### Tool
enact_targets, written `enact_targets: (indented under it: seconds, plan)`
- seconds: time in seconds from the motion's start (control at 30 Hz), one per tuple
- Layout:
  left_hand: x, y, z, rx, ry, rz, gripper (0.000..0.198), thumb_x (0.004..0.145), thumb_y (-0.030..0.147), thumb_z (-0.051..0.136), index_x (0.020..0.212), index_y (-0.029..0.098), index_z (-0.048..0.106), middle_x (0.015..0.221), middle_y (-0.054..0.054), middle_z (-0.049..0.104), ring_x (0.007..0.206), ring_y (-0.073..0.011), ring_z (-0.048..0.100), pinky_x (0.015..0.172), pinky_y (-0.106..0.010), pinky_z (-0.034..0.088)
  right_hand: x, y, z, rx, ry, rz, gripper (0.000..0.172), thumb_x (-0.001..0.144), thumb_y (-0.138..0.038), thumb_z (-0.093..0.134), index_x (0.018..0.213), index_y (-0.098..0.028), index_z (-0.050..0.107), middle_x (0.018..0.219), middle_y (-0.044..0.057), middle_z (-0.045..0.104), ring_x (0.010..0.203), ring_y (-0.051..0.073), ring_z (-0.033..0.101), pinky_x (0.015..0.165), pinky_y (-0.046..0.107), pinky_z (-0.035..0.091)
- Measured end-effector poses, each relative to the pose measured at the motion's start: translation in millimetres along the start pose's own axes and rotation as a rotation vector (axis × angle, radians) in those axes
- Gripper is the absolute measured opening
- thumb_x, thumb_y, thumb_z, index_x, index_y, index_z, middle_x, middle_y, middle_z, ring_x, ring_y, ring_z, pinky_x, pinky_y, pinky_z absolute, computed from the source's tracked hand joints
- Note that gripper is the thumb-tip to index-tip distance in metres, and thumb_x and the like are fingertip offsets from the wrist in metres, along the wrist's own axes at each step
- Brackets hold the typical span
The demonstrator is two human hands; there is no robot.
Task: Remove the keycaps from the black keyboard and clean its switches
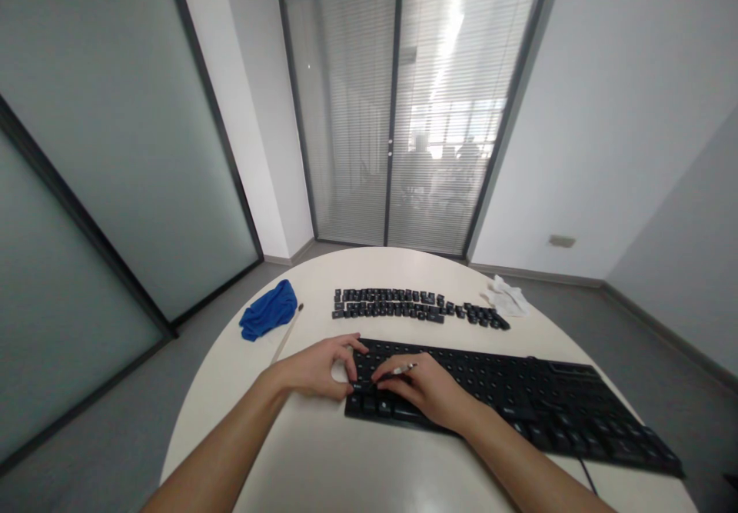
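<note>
Right grip: bent fingers of the right hand [430, 391] were closed around a slim pen-like tool [404, 369], its back end tipped up to the right, fingertips low over the keys.
Right arm: it reached in from the lower right, the wrist over the keyboard's near edge.
Left hand [320, 367]: just left of that grip, it arched with thumb and fingers curled at the keyboard's left end; whether they pinched anything, I could not tell.
Left arm: it slanted in from the lower left.
Keyboard [490, 382]: it lay beneath the grip and stretched far to its right.
Loose keycaps [380, 311]: they stood in rows beyond the grip.
Dark-tipped stick [287, 332], blue cloth [270, 311]: both lay left of the grip, the cloth farther out.
White tissue [508, 298]: it sat beyond the grip, rightward.
</note>
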State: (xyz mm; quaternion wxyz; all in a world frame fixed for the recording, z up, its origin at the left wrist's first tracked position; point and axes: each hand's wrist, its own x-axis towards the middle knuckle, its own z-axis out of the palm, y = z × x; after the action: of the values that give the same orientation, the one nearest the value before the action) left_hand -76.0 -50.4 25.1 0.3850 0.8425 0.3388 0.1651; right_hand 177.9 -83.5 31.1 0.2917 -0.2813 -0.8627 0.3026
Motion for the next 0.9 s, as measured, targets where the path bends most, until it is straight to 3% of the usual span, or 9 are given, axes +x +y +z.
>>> enact_targets:
  seconds: [0.37, 0.6, 0.9]
  plan:
    - [-1.1, -2.3, 0.0, 0.032, -0.006, 0.002, 0.017, 0.066, 0.015, 0.073, 0.082, 0.021, 0.073, 0.137, -0.004, 0.054, 0.138, -0.0281, 0.04, 0.114, -0.035, 0.031, 1.7, -0.9, 8.7, -0.034, 0.015, -0.026, 0.017, 0.093, -0.022, 0.061, 0.104, -0.02, 0.074, 0.1, 0.003, 0.076, 0.094, 0.016, 0.071, 0.088, 0.023, 0.051]
    - [-1.3, -2.2, -1.3, 0.044, -0.022, 0.017, 0.017, 0.067, 0.015, 0.073, 0.083, 0.021, 0.073, 0.137, -0.004, 0.054, 0.138, -0.0272, 0.041, 0.114, -0.034, 0.031, 2.6, 0.2, 6.3, 0.108, 0.054, 0.034, 0.015, 0.093, -0.02, 0.06, 0.097, -0.021, 0.074, 0.095, 0.002, 0.075, 0.087, 0.015, 0.07, 0.083, 0.022, 0.05]
    - [-0.6, -1.7, -0.5, 0.052, -0.011, 0.019, 0.014, 0.066, 0.017, 0.073, 0.079, 0.02, 0.073, 0.135, -0.004, 0.055, 0.137, -0.0282, 0.042, 0.114, -0.033, 0.031, 3.5, 1.3, 6.9, 0.116, 0.053, 0.102, 0.015, 0.093, -0.021, 0.059, 0.096, -0.02, 0.073, 0.09, 0.002, 0.072, 0.08, 0.015, 0.066, 0.075, 0.023, 0.048]
